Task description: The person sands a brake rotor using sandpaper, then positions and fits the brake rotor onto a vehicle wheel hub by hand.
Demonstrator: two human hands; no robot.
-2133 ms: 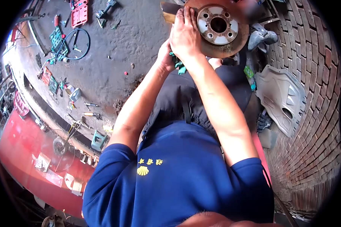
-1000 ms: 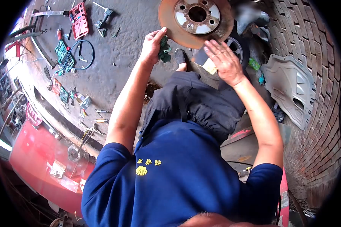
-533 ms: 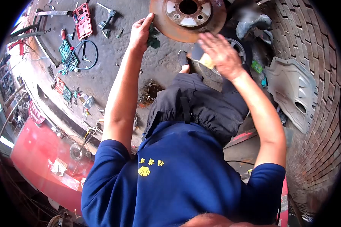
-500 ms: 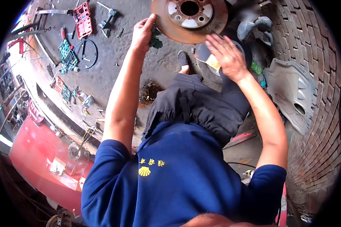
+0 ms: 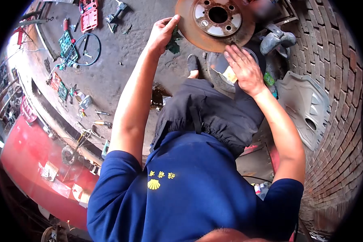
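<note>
A brake disc with a rusty rim and a shiny hub face stands upright at the top. My left hand grips its left edge, thumb on the face and fingers behind. Beside that hand hangs or lies something dark green, like a rag; whether I hold it I cannot tell. Close to the disc's lower edge is my right hand, its fingers stretched out together. A sheet that looks like sandpaper, pale yellow on one side and dark on the other, is held under the thumb and palm.
On the floor at left lie a red tool case, a green socket case, a cordless tool and a looped hose. A grey panel leans by the brick wall. A red car panel is at lower left.
The disc and my left hand have shifted right and slightly down in view. My right hand has moved a little lower with the sheet. The surroundings have also shifted as my head turned.
</note>
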